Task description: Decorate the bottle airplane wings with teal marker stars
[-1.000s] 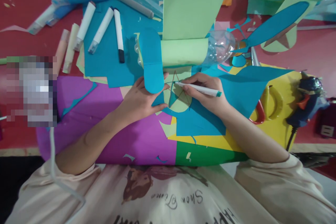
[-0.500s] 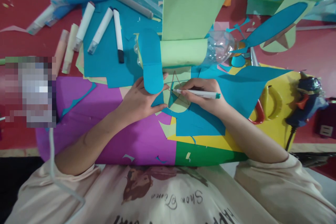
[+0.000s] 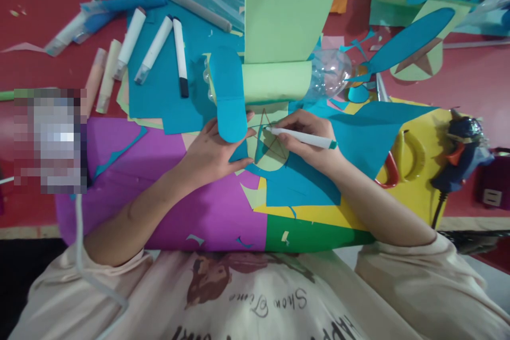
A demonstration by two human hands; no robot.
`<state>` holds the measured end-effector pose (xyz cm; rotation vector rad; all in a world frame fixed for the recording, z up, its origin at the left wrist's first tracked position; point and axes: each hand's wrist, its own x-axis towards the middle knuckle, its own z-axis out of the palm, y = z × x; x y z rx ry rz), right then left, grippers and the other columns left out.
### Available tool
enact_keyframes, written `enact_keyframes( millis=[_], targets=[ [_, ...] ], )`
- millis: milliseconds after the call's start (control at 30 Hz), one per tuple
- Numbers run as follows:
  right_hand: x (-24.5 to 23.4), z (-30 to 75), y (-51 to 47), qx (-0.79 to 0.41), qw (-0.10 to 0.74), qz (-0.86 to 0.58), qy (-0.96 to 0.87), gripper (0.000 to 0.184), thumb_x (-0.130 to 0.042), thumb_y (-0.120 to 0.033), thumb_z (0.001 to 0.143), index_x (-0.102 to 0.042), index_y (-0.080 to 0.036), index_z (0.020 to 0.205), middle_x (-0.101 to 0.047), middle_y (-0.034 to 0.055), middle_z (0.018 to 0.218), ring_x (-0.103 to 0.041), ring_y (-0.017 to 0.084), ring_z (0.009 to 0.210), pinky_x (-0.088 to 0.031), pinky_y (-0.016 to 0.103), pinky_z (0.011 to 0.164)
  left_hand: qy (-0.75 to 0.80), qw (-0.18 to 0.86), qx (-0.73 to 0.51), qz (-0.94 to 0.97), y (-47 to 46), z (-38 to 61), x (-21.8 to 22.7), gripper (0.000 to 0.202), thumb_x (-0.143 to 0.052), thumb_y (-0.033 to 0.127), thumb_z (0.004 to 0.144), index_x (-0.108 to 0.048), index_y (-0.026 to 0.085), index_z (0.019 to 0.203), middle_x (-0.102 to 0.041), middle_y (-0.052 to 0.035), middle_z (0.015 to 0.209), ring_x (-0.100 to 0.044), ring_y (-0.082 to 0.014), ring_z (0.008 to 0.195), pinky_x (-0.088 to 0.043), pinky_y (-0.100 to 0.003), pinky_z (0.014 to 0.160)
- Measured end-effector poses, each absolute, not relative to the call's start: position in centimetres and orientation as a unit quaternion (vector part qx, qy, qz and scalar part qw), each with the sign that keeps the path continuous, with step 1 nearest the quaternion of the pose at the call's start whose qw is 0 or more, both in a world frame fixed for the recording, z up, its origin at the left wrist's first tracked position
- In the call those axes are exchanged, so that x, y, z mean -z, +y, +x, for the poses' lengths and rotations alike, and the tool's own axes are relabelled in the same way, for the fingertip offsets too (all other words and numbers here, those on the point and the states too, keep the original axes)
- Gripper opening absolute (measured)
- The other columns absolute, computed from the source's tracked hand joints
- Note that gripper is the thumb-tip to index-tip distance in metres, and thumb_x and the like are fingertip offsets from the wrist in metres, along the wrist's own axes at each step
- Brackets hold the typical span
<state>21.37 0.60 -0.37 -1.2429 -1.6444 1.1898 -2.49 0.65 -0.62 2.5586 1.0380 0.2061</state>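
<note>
A white marker (image 3: 305, 137) with a green end is pinched in my right hand (image 3: 314, 130). Its tip rests on or just above a star outline on a light green paper wing (image 3: 274, 158), where a strip of the star is coloured green. My left hand (image 3: 217, 146) lies with fingers and thumb spread, their tips at the wing's left edge. A rounded blue paper piece (image 3: 228, 90) covers part of that hand. The wing joins a clear plastic bottle (image 3: 330, 71) wrapped in light green paper, with blue paper blades (image 3: 416, 37) at its neck.
Several markers (image 3: 154, 49) lie at the left on blue paper. Scissors with red and yellow handles (image 3: 412, 156) and a dark blue glue gun (image 3: 458, 154) are at the right. A larger green wing (image 3: 287, 5) extends away from me. Paper scraps (image 3: 285, 238) litter the purple and green sheets.
The marker tip has shifted slightly up and right along the star, and the marker has tilted a little. My left hand stays in place.
</note>
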Motion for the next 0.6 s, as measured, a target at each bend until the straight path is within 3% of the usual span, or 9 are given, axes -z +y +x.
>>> enact_keyframes(
  millis=[600],
  targets=[
    [0.14, 21.43, 0.64, -0.451, 0.327, -0.466, -0.687, 0.015, -0.063, -0.03, 0.083, -0.067, -0.017, 0.077, -0.07, 0.0012, 0.067, -0.059, 0.01, 0.056, -0.039, 0.022, 0.049, 0.37, 0.198, -0.065, 0.905, 0.72, -2.46, 0.61, 0.05, -0.061, 0.04, 0.095, -0.053, 0.016, 0.137, -0.038, -0.0158, 0.156, -0.04, -0.0367, 0.143, -0.037, -0.055, 0.114]
  ],
)
